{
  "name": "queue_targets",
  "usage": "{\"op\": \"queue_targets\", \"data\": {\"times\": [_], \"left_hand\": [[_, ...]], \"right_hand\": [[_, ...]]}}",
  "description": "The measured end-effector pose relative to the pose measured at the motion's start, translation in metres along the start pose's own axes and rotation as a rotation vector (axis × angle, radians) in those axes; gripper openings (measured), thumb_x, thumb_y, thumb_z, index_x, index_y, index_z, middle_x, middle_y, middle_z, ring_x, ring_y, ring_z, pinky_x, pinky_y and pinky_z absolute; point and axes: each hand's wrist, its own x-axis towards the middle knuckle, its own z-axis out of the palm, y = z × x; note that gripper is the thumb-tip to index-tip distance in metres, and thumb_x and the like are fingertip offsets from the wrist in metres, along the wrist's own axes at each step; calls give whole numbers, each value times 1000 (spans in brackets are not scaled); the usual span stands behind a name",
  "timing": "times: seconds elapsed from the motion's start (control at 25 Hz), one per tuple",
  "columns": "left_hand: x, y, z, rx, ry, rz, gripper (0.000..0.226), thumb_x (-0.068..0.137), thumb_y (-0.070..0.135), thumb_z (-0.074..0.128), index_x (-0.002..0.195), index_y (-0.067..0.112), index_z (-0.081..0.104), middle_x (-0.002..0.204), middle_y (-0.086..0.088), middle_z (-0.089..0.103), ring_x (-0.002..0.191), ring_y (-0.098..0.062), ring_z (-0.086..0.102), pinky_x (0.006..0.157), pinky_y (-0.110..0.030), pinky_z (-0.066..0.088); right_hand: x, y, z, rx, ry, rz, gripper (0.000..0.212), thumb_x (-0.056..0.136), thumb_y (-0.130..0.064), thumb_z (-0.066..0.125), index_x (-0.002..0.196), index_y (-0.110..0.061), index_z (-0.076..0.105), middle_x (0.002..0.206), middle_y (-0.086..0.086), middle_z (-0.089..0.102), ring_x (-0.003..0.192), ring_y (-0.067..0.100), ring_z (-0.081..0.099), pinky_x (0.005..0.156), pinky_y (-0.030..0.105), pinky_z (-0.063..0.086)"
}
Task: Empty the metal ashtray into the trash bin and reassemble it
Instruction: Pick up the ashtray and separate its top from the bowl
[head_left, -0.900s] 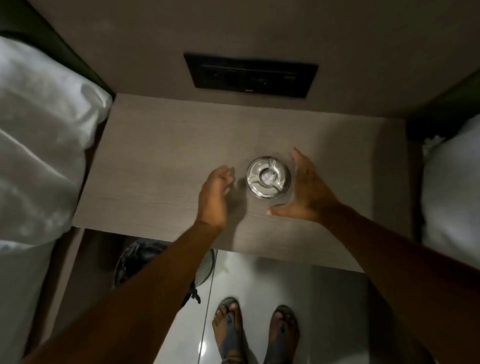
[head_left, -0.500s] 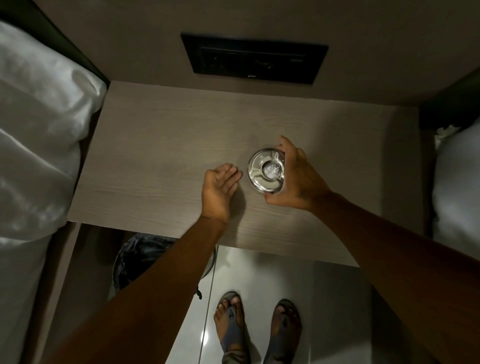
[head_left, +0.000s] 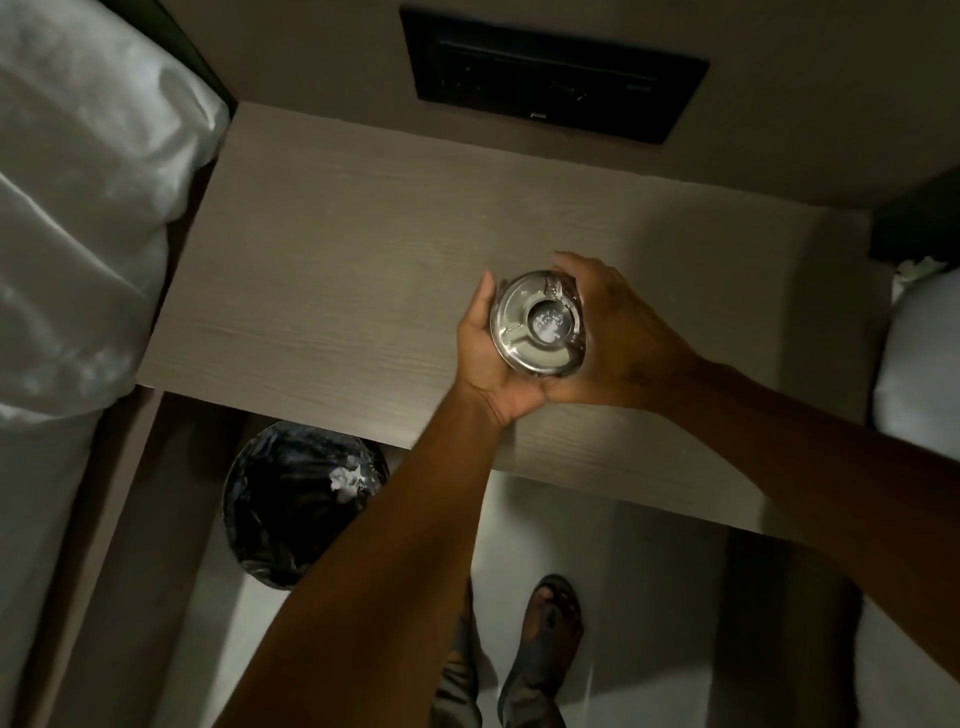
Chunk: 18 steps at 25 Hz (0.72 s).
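Observation:
The round metal ashtray (head_left: 537, 323) is lifted off the wooden nightstand (head_left: 332, 291) and held between both hands, its lid on, with pale ash visible in the centre hole. My left hand (head_left: 480, 353) cups its left side and underside. My right hand (head_left: 618, 332) wraps around its right side. The trash bin (head_left: 298, 499), lined with a black bag and holding a bit of white paper, stands on the floor below the nightstand's front edge, to the lower left of the ashtray.
White bedding (head_left: 83, 223) lies on the left and another bed's edge (head_left: 919, 364) on the right. A black switch panel (head_left: 550, 73) is set in the wall behind the nightstand. My feet in sandals (head_left: 540, 644) stand on the glossy floor.
My right hand closed around the ashtray and lifted it from the nightstand. My left hand moved in from the left and now holds it too.

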Motion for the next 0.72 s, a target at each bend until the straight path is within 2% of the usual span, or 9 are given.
{"op": "queue_targets", "data": {"times": [0.08, 0.2, 0.32, 0.44, 0.6, 0.72], "left_hand": [[5, -3, -7, -6, -46, -43, 84, 91, 68, 48, 149, 7, 44, 148, -18, 44, 141, -34, 37, 125, -52, 12], [9, 4, -13, 3, -92, -110, 68, 89, 63, 55, 125, 7, 65, 121, -15, 68, 115, -32, 62, 116, -47, 34], [13, 9, -18, 7, -90, -147, 65, 88, 61, 58, 124, 7, 64, 118, -15, 69, 110, -31, 64, 111, -45, 39], [16, 15, -20, -49, -129, -175, 62, 95, 57, 51, 118, 2, 67, 111, -18, 72, 103, -33, 68, 93, -47, 54], [19, 18, -22, -52, -120, -171, 58, 100, 51, 42, 121, 1, 63, 114, -19, 69, 108, -34, 65, 94, -47, 51], [14, 20, -25, 3, -63, -138, 69, 94, 58, 47, 137, 5, 56, 132, -21, 61, 122, -37, 57, 101, -53, 47]], "right_hand": [[3, 1, -8, -64, -43, -35, 129, 49, -54, 88, 153, -14, 23, 144, 7, 48, 131, 21, 44, 101, 30, 39], [5, 5, -14, -112, -40, -84, 123, 52, -53, 86, 152, -15, 26, 144, 6, 49, 131, 18, 42, 97, 27, 39], [6, 7, -16, -125, -28, -131, 119, 54, -54, 84, 152, -16, 28, 144, 6, 49, 133, 17, 39, 97, 26, 38], [8, 7, -17, -142, -40, -181, 114, 56, -54, 83, 150, -14, 31, 142, 6, 49, 132, 18, 38, 97, 25, 35], [7, 3, -24, -106, -31, -202, 116, 56, -51, 87, 150, -12, 31, 144, 9, 46, 135, 22, 36, 102, 30, 36], [6, -1, -32, -26, 52, -171, 116, 56, -59, 82, 150, -16, 30, 146, 7, 44, 134, 15, 32, 100, 25, 35]]}}
